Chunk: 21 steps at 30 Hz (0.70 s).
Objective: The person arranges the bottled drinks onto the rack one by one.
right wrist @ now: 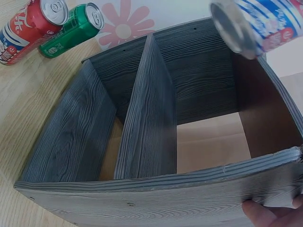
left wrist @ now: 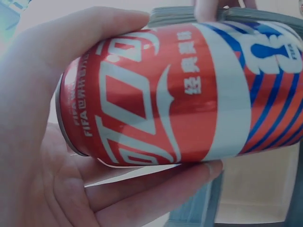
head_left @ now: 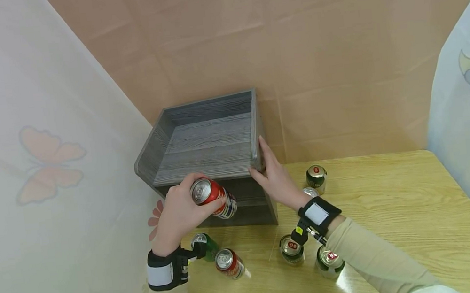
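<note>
The red can (head_left: pixel 213 197) is in my left hand (head_left: pixel 180 215), tilted in front of the upper opening of the grey wooden shelf (head_left: pixel 208 135); my fingers and thumb curl round it and grip it. The fingers of my right hand (head_left: pixel 280 182) lie extended against the shelf's right side, holding nothing. Below my left hand, a green can (head_left: pixel 210 249) and a second red can (head_left: pixel 232 265) stand side by side on the desk (head_left: pixel 393 197). More cans (head_left: pixel 330 262) stand near my right wrist.

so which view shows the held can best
The left wrist view: the red can is large and close, its lettering clear. The head view shows it smaller, tilted; the right wrist view, only part, blurred.
</note>
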Available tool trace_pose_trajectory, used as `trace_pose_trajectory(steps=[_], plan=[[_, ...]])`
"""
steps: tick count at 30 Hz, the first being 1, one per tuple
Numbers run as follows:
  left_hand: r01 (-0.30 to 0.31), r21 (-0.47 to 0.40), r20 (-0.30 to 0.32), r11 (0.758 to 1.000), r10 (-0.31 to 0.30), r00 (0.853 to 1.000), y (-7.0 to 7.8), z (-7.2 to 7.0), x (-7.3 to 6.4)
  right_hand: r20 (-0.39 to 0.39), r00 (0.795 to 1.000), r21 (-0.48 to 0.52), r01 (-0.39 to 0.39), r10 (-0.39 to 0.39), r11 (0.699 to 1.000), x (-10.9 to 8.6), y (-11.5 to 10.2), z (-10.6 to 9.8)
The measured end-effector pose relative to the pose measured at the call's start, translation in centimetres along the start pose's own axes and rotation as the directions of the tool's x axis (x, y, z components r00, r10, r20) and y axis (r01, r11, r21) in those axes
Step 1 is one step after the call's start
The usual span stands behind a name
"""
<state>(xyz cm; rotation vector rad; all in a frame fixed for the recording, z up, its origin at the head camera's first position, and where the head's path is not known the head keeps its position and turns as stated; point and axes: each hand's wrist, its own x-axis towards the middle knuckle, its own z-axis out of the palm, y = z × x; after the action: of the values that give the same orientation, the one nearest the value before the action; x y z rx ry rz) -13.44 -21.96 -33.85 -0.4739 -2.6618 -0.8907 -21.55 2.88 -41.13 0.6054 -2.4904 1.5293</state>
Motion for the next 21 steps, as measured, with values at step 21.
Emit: trace_pose_trajectory(steps=[21], plan=[[-0.125, -0.029, -0.247, 0.992, 0.114, 0.962, -0.6, -4.1, 0.3, 0.003, 1.000, 0.001, -0.007, 0.007, 1.000, -0.1, 0.2, -0.3]])
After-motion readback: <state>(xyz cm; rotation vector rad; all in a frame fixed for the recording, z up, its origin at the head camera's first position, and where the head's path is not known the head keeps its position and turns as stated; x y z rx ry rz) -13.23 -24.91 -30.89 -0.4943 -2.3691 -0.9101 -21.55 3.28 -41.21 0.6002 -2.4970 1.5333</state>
